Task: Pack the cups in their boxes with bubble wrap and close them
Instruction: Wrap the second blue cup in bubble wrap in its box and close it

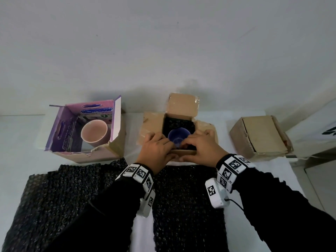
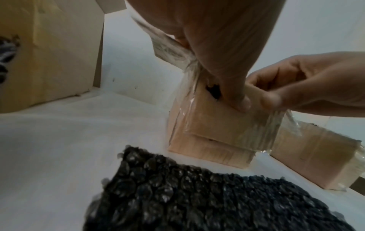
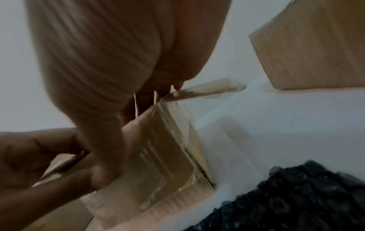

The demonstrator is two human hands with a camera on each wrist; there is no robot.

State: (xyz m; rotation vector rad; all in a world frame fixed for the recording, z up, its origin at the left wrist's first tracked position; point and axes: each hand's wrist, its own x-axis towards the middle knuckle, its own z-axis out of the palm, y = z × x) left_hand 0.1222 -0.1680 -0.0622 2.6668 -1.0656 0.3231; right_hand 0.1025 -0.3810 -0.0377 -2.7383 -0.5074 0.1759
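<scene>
The left hand [image 1: 156,149] and the right hand [image 1: 199,148] meet at the near edge of the open middle box [image 1: 179,124], each with its fingers curled over the near flap [image 2: 227,123] and its thumb on the outside face, so both pinch that flap. The blue cup [image 1: 179,136] sits upright inside this box, just beyond the fingertips, bedded in dark bubble wrap [image 1: 179,122] that lines the interior. The far flap stands up behind it; the side flaps lie outward.

The head view alone shows the cups: besides the blue one, a pink cup [image 1: 94,132] stands in the open purple box [image 1: 72,135] to the left, with no wrap visible round it. To the right a third brown box [image 1: 261,137] rests with its flaps down. Two sheets of black bubble wrap [image 1: 187,206] lie on the white table [image 1: 18,142], under the forearms.

The left wrist view shows what the head view hides: the near flap folded down against the box's outer wall, carrying crinkled clear tape [image 2: 262,132]. The right wrist view is blurred, but shows the thumbs meeting on that same flap.
</scene>
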